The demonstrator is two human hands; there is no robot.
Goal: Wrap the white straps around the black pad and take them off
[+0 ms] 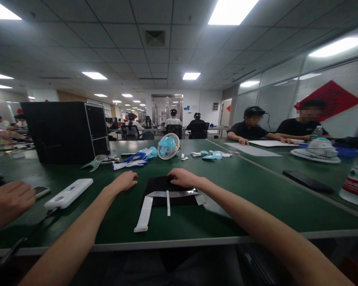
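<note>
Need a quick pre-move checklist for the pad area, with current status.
1. Left hand clear of black pad: ok, beside it with a gap, nothing seen in it.
2. Right hand grip: cannot tell; it is at the pad's far edge, fingers by something dark.
3. Strips within the pad: not ok; wide strip and narrow strip run past its near edge.
4. Fan off the pad: ok, beyond it.
5. Co-worker's hand away from the pad: ok, far left.
</note>
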